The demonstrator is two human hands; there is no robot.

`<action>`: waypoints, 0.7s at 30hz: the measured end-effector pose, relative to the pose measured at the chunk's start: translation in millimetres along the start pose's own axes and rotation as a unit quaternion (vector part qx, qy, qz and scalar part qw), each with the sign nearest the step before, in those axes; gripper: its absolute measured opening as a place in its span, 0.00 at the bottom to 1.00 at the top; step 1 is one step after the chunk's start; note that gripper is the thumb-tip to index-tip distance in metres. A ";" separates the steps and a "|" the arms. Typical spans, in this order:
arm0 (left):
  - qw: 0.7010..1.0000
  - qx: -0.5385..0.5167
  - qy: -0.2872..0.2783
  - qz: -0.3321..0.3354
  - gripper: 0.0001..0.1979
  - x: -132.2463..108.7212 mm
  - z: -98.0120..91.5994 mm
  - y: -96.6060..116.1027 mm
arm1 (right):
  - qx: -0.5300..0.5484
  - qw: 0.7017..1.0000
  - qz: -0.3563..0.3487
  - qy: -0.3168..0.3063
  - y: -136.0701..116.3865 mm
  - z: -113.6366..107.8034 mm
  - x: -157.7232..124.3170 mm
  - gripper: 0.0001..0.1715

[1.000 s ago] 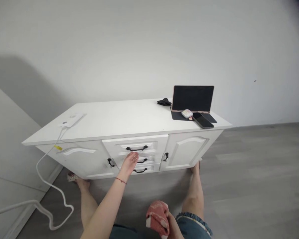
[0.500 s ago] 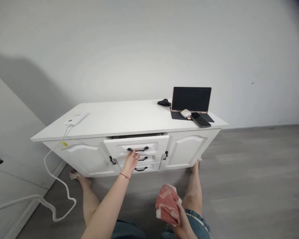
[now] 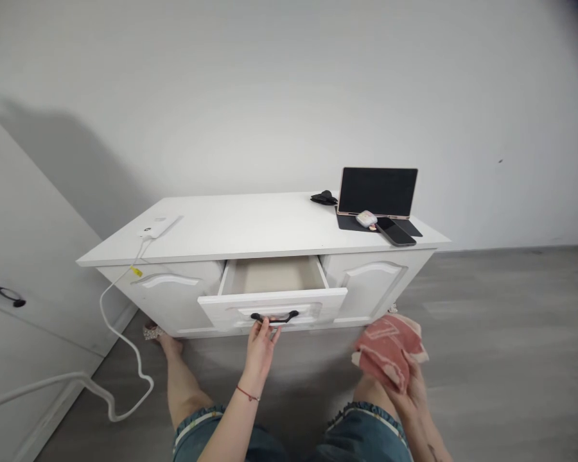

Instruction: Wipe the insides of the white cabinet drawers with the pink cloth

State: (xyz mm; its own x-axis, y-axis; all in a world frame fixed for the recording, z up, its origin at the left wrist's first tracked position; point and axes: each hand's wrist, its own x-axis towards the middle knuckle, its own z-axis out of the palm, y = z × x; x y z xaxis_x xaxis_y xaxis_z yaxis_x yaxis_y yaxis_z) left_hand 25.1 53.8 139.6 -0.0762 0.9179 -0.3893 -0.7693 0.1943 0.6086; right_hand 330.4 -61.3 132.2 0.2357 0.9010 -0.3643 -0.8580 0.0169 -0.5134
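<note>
A low white cabinet (image 3: 250, 228) stands against the wall in front of me. Its top middle drawer (image 3: 272, 301) is pulled out, and the inside looks bare. My left hand (image 3: 261, 343) reaches up from below, fingers curled on the drawer's black handle (image 3: 274, 316). My right hand (image 3: 404, 385) is low on the right, closed on a folded red cloth with a pale pattern (image 3: 388, 350), held above my right knee.
On the cabinet's right end stand a dark tablet (image 3: 378, 192), a phone (image 3: 395, 231), a small white case (image 3: 366, 219) and a black item (image 3: 324, 197). A white power strip (image 3: 158, 226) lies at the left, its cable (image 3: 120, 346) trailing to the floor. White furniture (image 3: 19, 282) stands at left.
My left hand took the top drawer's handle and pulled the drawer out towards me. My right hand rose and moved right with the red cloth.
</note>
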 end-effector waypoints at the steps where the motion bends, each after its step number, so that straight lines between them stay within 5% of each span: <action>1: 1.000 0.002 0.005 -0.002 0.10 -3.5 -2.3 -1.1 | -0.005 1.000 -0.018 0.007 -7.6 1.4 0.4 0.13; 4: 1.000 0.007 0.015 -0.007 0.10 -12.8 -8.5 -3.0 | -0.059 0.995 -0.084 0.016 -28.9 22.9 -1.9 0.15; 7: 1.000 0.012 0.020 -0.010 0.11 -22.6 -14.9 -4.2 | -0.150 0.982 -0.117 -0.020 -45.0 68.9 -5.4 0.24; 11: 1.000 0.020 0.016 -0.011 0.13 -35.0 -24.9 -6.7 | -0.275 0.954 -0.099 -0.073 -58.1 132.4 2.5 0.31; 16: 0.999 0.028 0.007 -0.015 0.16 -44.4 -32.3 -9.1 | -0.367 0.918 -0.085 -0.126 -58.1 180.7 40.3 0.28; 19: 0.999 0.027 0.010 -0.017 0.20 -48.5 -33.7 -8.8 | -0.469 0.852 -0.105 -0.209 -46.0 207.9 68.8 0.27; 21: 0.999 0.027 0.008 -0.024 0.21 -51.4 -35.0 -8.8 | -0.580 0.753 -0.117 -0.286 -32.5 225.2 87.1 0.27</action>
State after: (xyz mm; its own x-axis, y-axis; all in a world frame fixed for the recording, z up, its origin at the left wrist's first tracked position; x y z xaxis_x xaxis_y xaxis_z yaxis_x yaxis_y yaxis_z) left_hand 13.6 -7.2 130.1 -0.0511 0.9016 -0.4295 -0.7374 0.2559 0.6251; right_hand 276.1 114.3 292.2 -0.2019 0.9772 0.0660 0.2318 0.1132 -0.9662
